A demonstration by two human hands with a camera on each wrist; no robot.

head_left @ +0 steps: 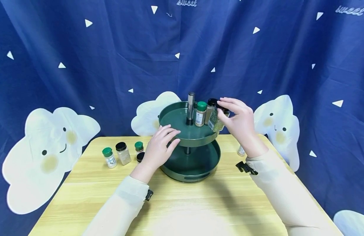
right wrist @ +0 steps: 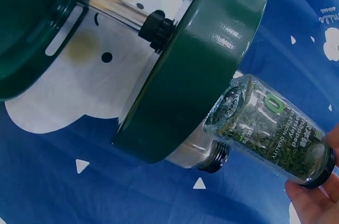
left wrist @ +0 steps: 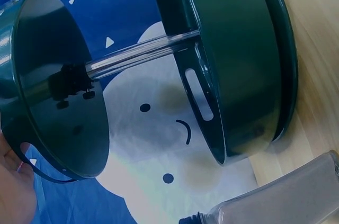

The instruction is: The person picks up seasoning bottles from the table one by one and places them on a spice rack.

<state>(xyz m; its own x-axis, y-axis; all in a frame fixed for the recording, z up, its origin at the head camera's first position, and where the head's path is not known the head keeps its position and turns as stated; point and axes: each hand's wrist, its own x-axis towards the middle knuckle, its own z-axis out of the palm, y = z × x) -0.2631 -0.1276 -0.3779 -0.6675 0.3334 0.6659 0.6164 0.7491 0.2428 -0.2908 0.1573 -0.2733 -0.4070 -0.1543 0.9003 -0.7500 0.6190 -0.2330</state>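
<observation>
My right hand (head_left: pixel 239 118) pinches a glass jar of chopped parsley (right wrist: pixel 275 134) by its black cap. The tilted jar has its base right at the rim of the upper tray, on the right side. My left hand (head_left: pixel 161 146) holds the near-left rim of the upper tray of a green two-tier turntable (head_left: pixel 196 142), fingers over the rim and thumb outside. In the left wrist view, that hand's fingers (left wrist: pixel 13 166) show beside the rim's slot. On the upper tray stand a green-capped spice jar (head_left: pixel 200 114) and a black-capped jar (head_left: pixel 209 111), near the metal post (head_left: pixel 190 108).
Left of the turntable stand a green-capped jar (head_left: pixel 109 157), a black-capped jar (head_left: pixel 123 153) and another green-capped one (head_left: pixel 139 147). A further black cap (head_left: pixel 140 156) is partly hidden by my left hand. Another jar (head_left: pixel 241 150) stands behind my right forearm. A blue curtain hangs behind the wooden table (head_left: pixel 90 183).
</observation>
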